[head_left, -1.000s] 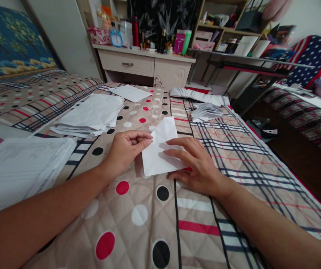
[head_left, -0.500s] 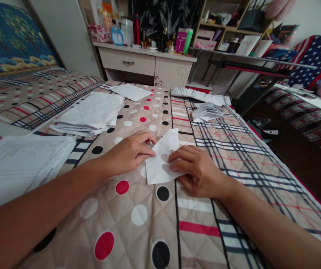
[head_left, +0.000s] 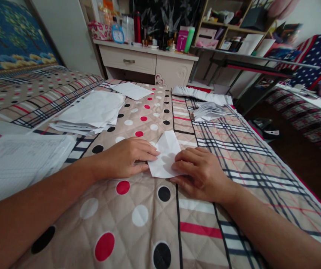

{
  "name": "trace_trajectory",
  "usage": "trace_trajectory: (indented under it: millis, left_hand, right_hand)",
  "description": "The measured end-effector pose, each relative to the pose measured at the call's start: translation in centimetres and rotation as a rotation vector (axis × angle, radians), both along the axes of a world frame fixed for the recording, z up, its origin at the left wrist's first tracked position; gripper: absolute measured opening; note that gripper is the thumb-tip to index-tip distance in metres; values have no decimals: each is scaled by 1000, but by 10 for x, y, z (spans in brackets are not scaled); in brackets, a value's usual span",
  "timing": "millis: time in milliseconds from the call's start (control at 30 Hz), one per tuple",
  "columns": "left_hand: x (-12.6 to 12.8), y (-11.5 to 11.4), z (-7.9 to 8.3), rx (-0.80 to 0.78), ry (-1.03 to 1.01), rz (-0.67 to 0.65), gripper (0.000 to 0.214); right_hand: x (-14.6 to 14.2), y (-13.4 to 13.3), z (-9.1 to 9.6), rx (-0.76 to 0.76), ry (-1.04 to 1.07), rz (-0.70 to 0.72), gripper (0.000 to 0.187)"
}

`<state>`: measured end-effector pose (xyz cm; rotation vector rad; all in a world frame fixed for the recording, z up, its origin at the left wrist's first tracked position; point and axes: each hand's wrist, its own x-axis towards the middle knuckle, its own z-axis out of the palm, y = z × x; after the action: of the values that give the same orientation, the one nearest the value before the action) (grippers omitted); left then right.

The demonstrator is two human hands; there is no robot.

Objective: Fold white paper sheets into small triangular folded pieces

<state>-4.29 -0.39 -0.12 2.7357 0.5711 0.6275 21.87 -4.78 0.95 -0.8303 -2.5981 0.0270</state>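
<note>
A small folded sheet of white paper (head_left: 166, 158) lies on the bedspread between my hands, its top narrowing toward the far side. My left hand (head_left: 129, 157) pinches its left edge, fingers on top and thumb below. At the right edge, my right hand (head_left: 201, 170) has curled fingers on the paper and its thumb by the lower corner; the underside of this grip is hidden. Beyond my right hand is a small pile of folded papers (head_left: 209, 111). Past my left hand sits a stack of white sheets (head_left: 93, 110).
A row of folded white paper (head_left: 202, 95) lies behind the small pile. A single flat sheet (head_left: 132, 90) is at the far end of the bedspread (head_left: 138, 239). Lined papers (head_left: 22, 160) lie at left. A dresser (head_left: 146, 61) stands beyond the bed.
My left hand has flattened, its fingers now lying over the paper's left edge. The paper has turned slightly, and its far tip looks blunter. My right hand has shifted slightly.
</note>
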Motion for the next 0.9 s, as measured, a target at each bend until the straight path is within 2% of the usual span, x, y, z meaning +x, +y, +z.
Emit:
trace_trajectory:
  millis: [167,367,533,667,767,900]
  left_hand:
    - [5,1,-5,-164,-150,34,14]
    - [17,-2,-6,-236,-204,282,4]
    - [21,-5,-10,-265,-201,399,21]
    - [21,-4,-11,-213,-195,360,11]
    - [20,-1,-13,-204,-200,331,15]
    - [19,3,-16,-199,-207,322,17]
  right_hand:
    - [-6,-7,-3,-173,93,-53,27]
    - [-11,-6,-5,-315,141,-300,15]
    - [-14,-3,-10,-338,141,-499,11]
    - [-13,-3,-11,-295,120,-475,7]
    - [-13,-6,-8,-272,80,-407,2]
    - [-16,-13,-1,-240,-25,-391,20]
